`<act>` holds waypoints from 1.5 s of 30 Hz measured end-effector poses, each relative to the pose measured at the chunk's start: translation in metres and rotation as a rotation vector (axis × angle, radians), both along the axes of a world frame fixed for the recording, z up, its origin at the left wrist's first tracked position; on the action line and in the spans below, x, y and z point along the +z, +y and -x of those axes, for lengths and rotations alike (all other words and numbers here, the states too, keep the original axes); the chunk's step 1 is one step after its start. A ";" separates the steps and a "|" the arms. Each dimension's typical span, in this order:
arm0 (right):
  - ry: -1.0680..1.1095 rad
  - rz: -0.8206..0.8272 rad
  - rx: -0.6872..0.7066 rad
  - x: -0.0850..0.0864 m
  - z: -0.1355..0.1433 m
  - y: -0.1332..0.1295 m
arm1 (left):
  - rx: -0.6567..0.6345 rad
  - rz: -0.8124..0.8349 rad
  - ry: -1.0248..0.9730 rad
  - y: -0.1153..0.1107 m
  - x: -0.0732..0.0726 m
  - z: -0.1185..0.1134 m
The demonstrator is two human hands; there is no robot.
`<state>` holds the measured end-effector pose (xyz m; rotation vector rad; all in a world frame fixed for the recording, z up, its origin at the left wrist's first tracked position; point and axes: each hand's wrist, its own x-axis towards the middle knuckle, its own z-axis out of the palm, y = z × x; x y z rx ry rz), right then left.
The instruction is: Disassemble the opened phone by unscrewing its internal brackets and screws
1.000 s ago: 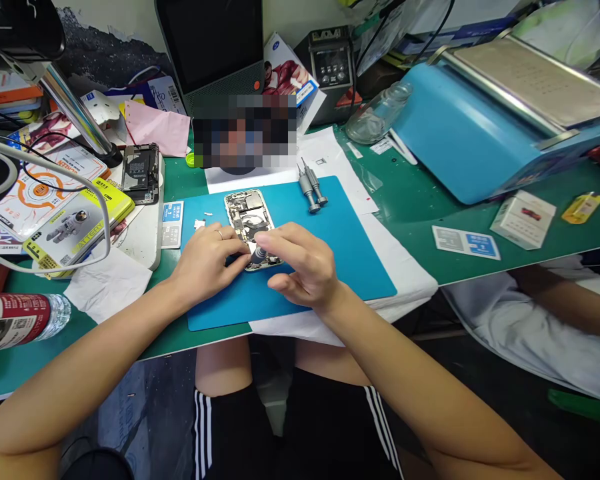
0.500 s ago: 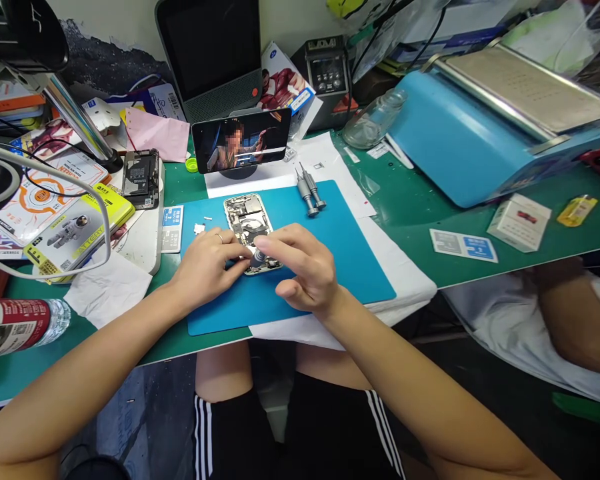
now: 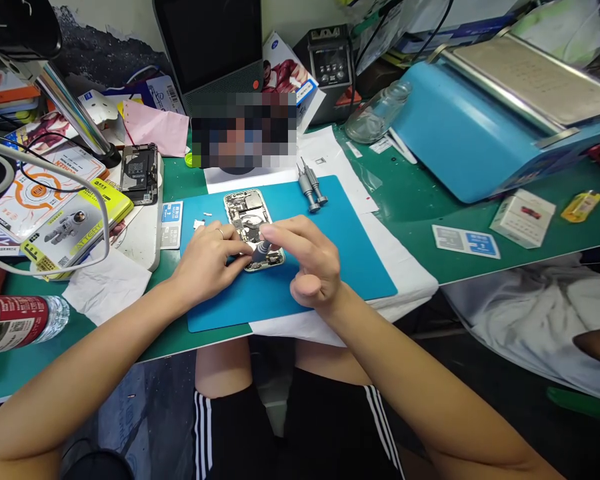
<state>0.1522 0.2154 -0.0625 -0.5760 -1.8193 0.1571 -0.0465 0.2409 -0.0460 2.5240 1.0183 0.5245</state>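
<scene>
An opened phone (image 3: 253,212) lies on a blue mat (image 3: 365,267), its inner parts showing. A grey screwdriver (image 3: 261,251) stands tilted over the phone's lower end. My right hand (image 3: 313,260) has a fingertip on the screwdriver's top, with the thumb held apart from it. At the phone's lower left edge is my left hand (image 3: 213,259), thumb and forefinger closed together near the screwdriver's tip; what is between them is too small to make out. Small metal pieces (image 3: 199,224) sit left of the phone. Two more screwdrivers (image 3: 311,187) lie behind on the mat.
Behind the mat stands a propped screen (image 3: 245,133), blurred out. A glass jar (image 3: 377,113) and a blue machine (image 3: 460,133) are at the back right. On the left are a battery box (image 3: 77,227), a lamp post (image 3: 75,110) and a bottle (image 3: 15,320). Another person's arm shows at right.
My right thumb has moved away from my left hand and bent inward, and the screwdriver's shaft shows more. The propped screen is now blurred. The other person's arm has moved right.
</scene>
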 end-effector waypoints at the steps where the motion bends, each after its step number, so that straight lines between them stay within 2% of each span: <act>1: -0.002 -0.007 0.013 0.000 0.000 0.001 | 0.000 0.007 0.003 0.000 0.001 0.000; 13: -0.051 -0.020 -0.013 0.001 -0.001 0.000 | -0.003 0.067 0.015 0.001 0.004 -0.003; 21: -0.084 -0.111 -0.168 -0.001 0.003 0.002 | -0.003 0.067 0.004 0.002 0.003 -0.002; 26: -0.089 -0.107 -0.102 0.001 0.002 0.002 | -0.002 0.053 0.006 0.002 0.003 -0.002; 31: -0.072 -0.089 -0.156 0.000 0.002 0.000 | 0.009 0.044 0.011 0.001 0.002 -0.001; 45: -0.087 -0.049 -0.084 0.001 0.002 0.002 | -0.008 0.015 0.051 0.001 0.004 -0.003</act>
